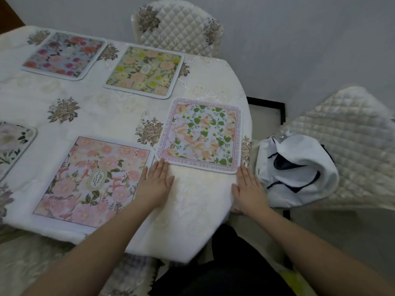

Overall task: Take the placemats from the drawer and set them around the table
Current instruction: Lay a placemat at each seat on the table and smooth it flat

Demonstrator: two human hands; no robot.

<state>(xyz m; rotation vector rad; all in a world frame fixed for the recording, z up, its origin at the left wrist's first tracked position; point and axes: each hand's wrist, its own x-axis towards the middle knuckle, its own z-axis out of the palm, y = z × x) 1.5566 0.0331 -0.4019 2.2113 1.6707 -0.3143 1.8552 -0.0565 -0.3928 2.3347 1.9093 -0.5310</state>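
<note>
Both hands were flat on the cream embroidered tablecloth [102, 107], palms down, fingers straight and together, holding nothing. Left hand [155, 183] lay with fingertips touching the near-left corner of the square white-bordered placemat with green leaves, peach flowers and a pink text border [201, 135]. Right hand [248, 186] sat at the table's right edge, fingertips just at that mat's near-right corner.

That mat lay flat near the right rim of the table. Its left corner touched or nearly touched the large pink floral placemat with an oval "GARDEN" label [94, 180], which lay flat at the near edge, left of the left hand.

Further back: yellow-green floral placemat with an oval label [145, 71], flat, near the far edge. Left of it, apart, a blue-grey placemat with red and pink roses [66, 54]. A pale floral placemat with dark leaves [15, 142] was cut off by the left frame edge.

Cream quilted chair [179, 28] stood behind the far edge. A second quilted chair [346, 146] on the right carried a crumpled white cloth with dark trim [299, 169].
</note>
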